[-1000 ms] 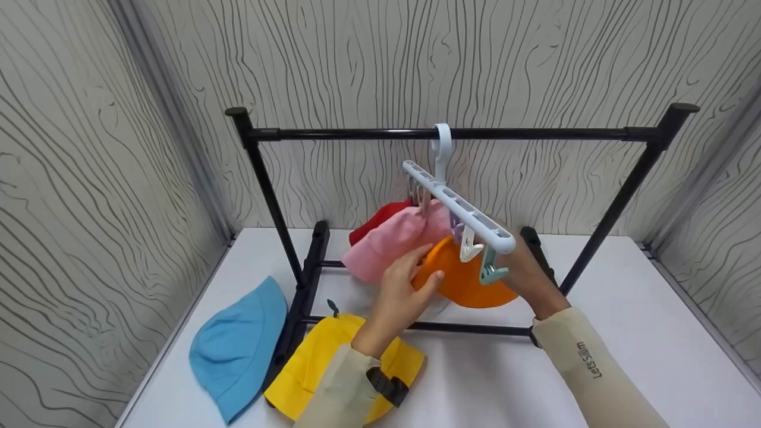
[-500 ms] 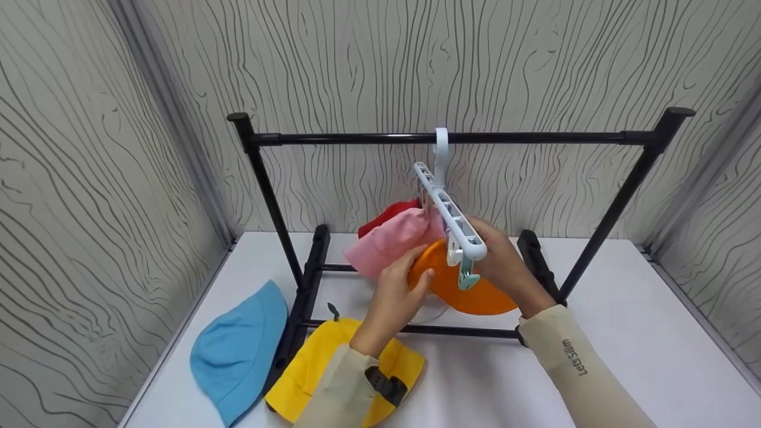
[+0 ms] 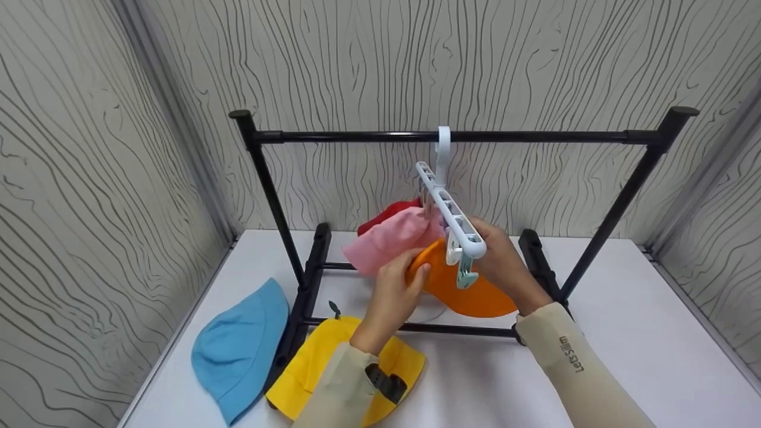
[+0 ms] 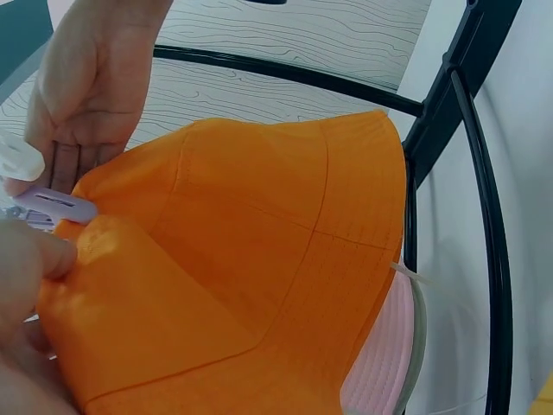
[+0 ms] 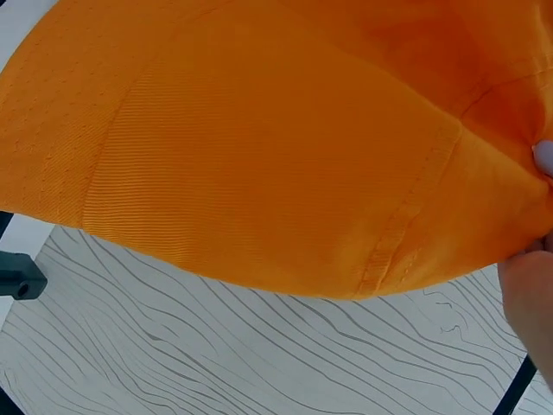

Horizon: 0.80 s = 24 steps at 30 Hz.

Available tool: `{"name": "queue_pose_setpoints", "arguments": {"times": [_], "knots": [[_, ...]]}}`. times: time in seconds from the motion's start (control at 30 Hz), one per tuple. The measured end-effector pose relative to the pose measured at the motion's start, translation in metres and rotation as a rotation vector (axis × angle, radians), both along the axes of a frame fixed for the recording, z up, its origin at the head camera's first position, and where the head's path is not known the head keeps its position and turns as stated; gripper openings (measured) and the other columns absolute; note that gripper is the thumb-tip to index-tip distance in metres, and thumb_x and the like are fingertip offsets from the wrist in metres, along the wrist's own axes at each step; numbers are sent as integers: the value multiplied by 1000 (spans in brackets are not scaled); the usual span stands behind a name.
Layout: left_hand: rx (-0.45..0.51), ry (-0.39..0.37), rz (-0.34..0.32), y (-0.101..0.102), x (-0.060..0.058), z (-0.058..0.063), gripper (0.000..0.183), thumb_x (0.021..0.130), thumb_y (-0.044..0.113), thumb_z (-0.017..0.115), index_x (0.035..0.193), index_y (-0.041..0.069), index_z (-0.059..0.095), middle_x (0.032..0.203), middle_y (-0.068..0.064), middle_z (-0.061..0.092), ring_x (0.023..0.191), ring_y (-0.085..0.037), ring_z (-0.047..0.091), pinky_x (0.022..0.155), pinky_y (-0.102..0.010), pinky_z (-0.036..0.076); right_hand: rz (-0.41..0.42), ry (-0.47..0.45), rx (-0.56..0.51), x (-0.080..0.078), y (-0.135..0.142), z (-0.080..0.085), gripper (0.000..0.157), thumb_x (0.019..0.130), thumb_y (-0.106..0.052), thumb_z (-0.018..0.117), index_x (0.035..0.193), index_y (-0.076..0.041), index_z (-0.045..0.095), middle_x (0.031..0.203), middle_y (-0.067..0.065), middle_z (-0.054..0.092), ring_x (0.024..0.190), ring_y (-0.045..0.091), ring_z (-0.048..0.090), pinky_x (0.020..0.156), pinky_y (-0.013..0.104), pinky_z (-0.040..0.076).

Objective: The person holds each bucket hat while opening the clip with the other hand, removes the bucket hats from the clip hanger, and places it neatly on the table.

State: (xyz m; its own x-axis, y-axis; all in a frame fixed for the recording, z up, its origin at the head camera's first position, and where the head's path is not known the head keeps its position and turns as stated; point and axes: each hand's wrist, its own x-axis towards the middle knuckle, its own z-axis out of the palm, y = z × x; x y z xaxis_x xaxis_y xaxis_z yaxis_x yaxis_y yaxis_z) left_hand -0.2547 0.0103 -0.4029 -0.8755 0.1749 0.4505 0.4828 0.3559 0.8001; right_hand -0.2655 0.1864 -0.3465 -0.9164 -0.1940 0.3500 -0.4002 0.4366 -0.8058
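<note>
An orange bucket hat (image 3: 469, 291) hangs below the near half of a pale blue clip hanger (image 3: 452, 211). My left hand (image 3: 392, 297) pinches the hat's left edge between thumb and fingers. On the hanger's right side, my right hand (image 3: 502, 261) has its fingers curled at a purple clip (image 4: 56, 204), fingertips partly hidden by the clips. That clip's end meets the gathered orange cloth in the left wrist view. A white clip (image 3: 453, 251) and a mint clip (image 3: 466, 274) hang at the near end. Behind are a pink hat (image 3: 386, 241) and a red hat (image 3: 389, 215).
The hanger hooks over the top bar (image 3: 357, 137) of a black rack. A blue bucket hat (image 3: 238, 351) lies at the left on the white table (image 3: 642, 333). Under my left forearm sits a yellow hat (image 3: 315, 368) with a green leaf. A patterned wall (image 3: 368, 71) stands behind.
The hanger's near end has swung left, and my right hand has moved left with it. My left hand has kept its grip on the orange hat, shifting slightly left.
</note>
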Motion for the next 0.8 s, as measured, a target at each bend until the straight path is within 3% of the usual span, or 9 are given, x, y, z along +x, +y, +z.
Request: {"name": "queue_pose_setpoints", "arguments": {"times": [0.2,0.4,0.53,0.8], "knots": [[25,21,21,0,-1,0,24,88,17,57,111,10,60,108,1,63,92,-9,59,85,-21,46,-24,14,-15,0,-3,-1,39,86,-12,59,125,-9,55,109,7,58,91,20,53,87,32,48],[48,40,15,0,-1,-2,23,88,10,57,110,8,60,107,-1,63,92,-10,59,85,-21,46,-67,-43,-54,1,-4,-4,44,89,-34,53,129,-16,51,105,6,58,83,19,56,75,22,51],[45,49,19,-1,-1,-2,22,88,10,57,110,10,60,106,1,63,92,-9,59,84,-21,47,-60,-60,-89,0,-4,-5,48,88,-42,53,129,-19,50,104,6,59,80,20,56,72,22,51],[44,119,27,0,0,-4,21,87,7,58,107,6,61,101,-6,65,88,-12,61,82,-21,48,-53,-101,-139,0,-3,-4,50,86,-41,57,129,-17,50,108,10,60,80,18,57,73,22,52]]}}
